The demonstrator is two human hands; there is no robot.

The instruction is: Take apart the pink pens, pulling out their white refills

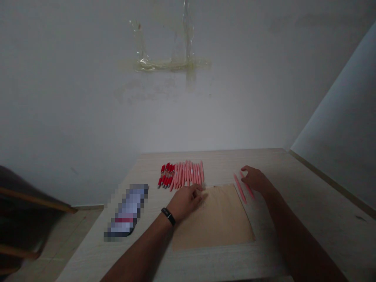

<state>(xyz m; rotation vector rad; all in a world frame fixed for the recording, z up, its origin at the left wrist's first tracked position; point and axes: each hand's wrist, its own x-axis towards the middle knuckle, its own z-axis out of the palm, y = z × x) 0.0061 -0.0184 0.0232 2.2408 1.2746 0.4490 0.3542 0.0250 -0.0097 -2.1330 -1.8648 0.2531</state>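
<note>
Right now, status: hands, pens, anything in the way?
Left hand at the brown sheet, near the pen row. Right hand at two pink pens right of the sheet; grip unclear. Nothing visibly blocking either hand.

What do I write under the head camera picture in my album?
Left hand at a brown sheet, right hand by two pink pens, red and pink pens lined up beyond.

Clear tape (167, 66) clings to the grey wall (249, 86) above a table (305, 192) bearing a pixelated, phone-like object (129, 209).
</note>
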